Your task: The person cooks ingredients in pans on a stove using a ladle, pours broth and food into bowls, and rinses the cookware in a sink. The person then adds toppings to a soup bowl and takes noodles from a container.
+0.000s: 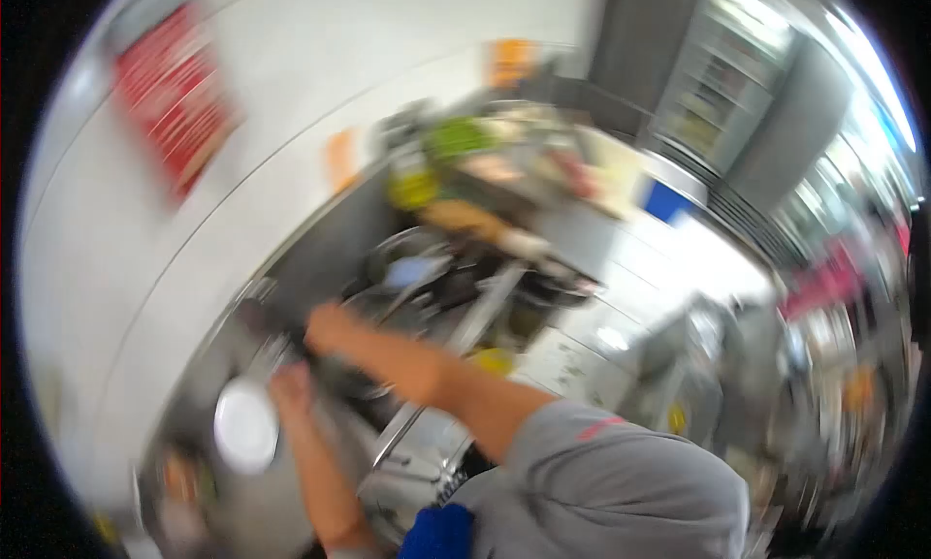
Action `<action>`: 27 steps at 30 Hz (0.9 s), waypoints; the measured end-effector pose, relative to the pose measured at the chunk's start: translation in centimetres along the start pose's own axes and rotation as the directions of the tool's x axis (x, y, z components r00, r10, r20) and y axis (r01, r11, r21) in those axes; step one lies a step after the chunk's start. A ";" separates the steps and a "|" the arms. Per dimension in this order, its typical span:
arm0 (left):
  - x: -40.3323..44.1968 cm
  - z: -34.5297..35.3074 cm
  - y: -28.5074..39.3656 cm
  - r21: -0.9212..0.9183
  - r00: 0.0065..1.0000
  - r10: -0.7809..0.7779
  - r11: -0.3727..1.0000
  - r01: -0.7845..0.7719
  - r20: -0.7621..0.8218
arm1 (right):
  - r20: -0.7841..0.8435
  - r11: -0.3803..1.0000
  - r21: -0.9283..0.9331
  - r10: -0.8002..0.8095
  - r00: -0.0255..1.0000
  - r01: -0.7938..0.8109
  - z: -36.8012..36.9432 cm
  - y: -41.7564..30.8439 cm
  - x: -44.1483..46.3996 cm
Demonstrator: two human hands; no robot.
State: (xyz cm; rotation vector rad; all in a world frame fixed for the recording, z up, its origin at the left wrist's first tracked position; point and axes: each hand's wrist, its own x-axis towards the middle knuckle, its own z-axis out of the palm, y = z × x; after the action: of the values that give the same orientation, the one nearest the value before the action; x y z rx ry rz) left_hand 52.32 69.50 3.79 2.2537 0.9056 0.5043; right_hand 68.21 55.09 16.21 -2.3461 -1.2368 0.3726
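Observation:
Both arms reach out over a steel counter and basin area, and motion smears the view. My left hand (293, 388) is just beside a round white dish (245, 426); whether it touches the dish is too blurred to tell. My right hand (330, 327) is a little above my left, close to a shiny metal piece (270, 353) by the wall, possibly a tap. The fingers of both hands are smeared, so their grip is not visible. Beyond my right forearm is a dark basin holding pots and a bowl with something light blue (412, 271).
Along the wall are a yellow-labelled bottle (413, 189), green food (458, 137) and a cutting board (621, 176). A red sign (175, 98) hangs on the white wall. A glass-door fridge (722, 79) stands at the back. Blurred orange items (181, 477) lie at lower left.

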 end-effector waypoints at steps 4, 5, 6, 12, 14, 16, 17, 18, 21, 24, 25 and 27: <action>3.5 0.9 1.3 0.454 0.995 -0.020 0.889 0.062 -0.096 | -0.224 0.996 0.076 0.072 0.972 -0.056 -0.2 10.8 -9.7; 4.1 1.7 1.7 0.389 0.987 -0.075 0.913 0.126 -0.142 | -0.346 0.977 0.212 0.053 0.937 0.023 -0.8 12.6 -14.0; 4.5 3.0 2.8 0.337 0.984 -0.095 0.931 0.142 -0.152 | -0.329 0.986 0.151 0.119 0.937 -0.072 -0.1 17.1 -17.6; 5.7 8.7 9.0 0.125 0.977 -0.080 0.986 0.106 -0.197 | -0.139 0.195 0.712 0.981 0.136 -0.674 3.8 32.2 -59.9; 5.0 10.5 12.1 -0.025 0.969 -0.039 0.999 0.034 -0.245 | -0.107 -0.171 0.627 0.948 -0.301 -0.760 10.0 30.5 -75.1; 3.7 12.2 15.4 -0.218 0.959 -0.001 0.974 -0.063 -0.285 | -0.032 -0.491 0.569 0.788 -0.615 -0.659 15.3 25.3 -85.4; 2.6 13.3 17.2 -0.330 0.959 0.011 0.938 -0.108 -0.284 | 0.002 -0.585 0.555 0.712 -0.702 -0.592 17.4 23.0 -88.2; 1.3 14.2 19.0 -0.425 0.960 0.008 0.896 -0.131 -0.278 | -0.101 -0.645 0.594 0.533 -0.840 -0.481 16.5 19.3 -86.9; -3.7 17.4 24.4 -0.704 0.993 0.014 0.704 -0.090 -0.114 | 0.093 -0.696 0.574 0.578 -0.811 -0.431 19.8 15.5 -89.9; -12.0 22.2 30.8 -0.841 0.954 0.101 0.506 0.194 0.281 | 0.122 -0.622 0.459 0.752 -0.648 -0.635 25.9 16.1 -94.6; -15.7 24.2 33.1 -0.826 0.889 0.161 0.470 0.312 0.428 | 0.150 -0.594 0.507 0.774 -0.615 -0.624 27.3 16.5 -96.1; -24.9 27.2 38.9 -0.743 0.702 0.324 0.505 0.439 0.635 | 0.131 -0.481 0.580 0.851 -0.508 -0.657 33.9 19.2 -99.7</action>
State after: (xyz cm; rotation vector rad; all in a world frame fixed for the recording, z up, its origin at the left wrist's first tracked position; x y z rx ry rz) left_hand 68.54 18.65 8.51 1.2116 0.1710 -0.0458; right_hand 11.15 -27.83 -20.27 -2.0062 1.5928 0.3894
